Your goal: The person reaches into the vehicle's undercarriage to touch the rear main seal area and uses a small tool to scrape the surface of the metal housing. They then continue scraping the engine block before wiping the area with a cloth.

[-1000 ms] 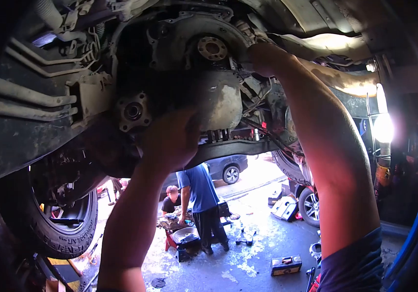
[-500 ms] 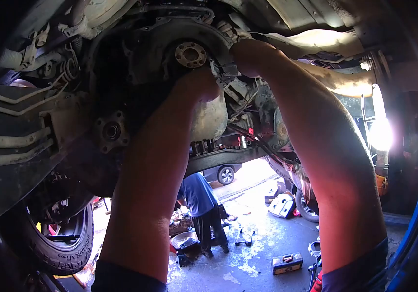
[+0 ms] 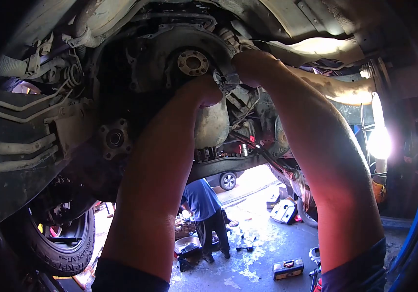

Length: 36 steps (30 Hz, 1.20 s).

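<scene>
Fingers of the left hand (image 3: 205, 91) are curling out of sight behind the knuckles, and those of the right hand (image 3: 249, 65) are tucking behind the rim of the dark round cast-metal housing (image 3: 145, 58), so I cannot tell whether either is pinching anything. At upper centre, a small grimy black plug-and-bracket cluster (image 3: 227, 80) is sitting between the hands, just right of the left and just below the right, both about equally near; its long axis is proving too murky to read. At lower right, a black and yellow toolbox (image 3: 287, 268) is lying shut on the wet concrete floor (image 3: 252, 238), and a person in a blue shirt (image 3: 200, 198) is bending over a metal basin (image 3: 185, 243), its contents unclear
</scene>
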Each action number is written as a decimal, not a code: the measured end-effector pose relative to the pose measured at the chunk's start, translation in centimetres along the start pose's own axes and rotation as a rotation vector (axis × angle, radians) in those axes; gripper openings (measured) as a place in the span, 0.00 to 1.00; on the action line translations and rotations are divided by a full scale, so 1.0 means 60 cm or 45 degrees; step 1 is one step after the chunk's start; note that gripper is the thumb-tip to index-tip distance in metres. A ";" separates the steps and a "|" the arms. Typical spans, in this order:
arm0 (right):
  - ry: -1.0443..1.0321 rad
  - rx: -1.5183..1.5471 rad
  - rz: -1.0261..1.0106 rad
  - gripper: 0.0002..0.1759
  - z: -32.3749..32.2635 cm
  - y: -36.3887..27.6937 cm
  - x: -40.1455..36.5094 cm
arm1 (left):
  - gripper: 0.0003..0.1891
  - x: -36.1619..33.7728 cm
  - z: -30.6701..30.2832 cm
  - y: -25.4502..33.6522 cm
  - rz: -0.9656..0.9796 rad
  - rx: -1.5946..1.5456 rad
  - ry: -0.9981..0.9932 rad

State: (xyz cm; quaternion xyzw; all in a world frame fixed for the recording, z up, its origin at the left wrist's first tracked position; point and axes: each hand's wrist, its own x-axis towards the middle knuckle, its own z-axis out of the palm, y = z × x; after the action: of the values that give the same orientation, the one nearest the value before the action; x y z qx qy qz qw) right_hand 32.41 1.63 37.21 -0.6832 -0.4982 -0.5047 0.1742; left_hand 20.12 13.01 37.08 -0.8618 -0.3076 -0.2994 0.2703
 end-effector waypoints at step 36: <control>0.009 -0.307 -0.289 0.20 0.018 -0.042 0.063 | 0.10 0.033 0.007 -0.030 0.010 -0.249 -0.037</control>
State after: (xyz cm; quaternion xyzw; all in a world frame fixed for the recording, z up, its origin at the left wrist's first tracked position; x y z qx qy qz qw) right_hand 30.78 5.45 39.35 -0.6366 -0.5074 -0.5797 0.0344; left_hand 20.27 15.20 38.63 -0.8895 -0.2774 -0.3145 0.1815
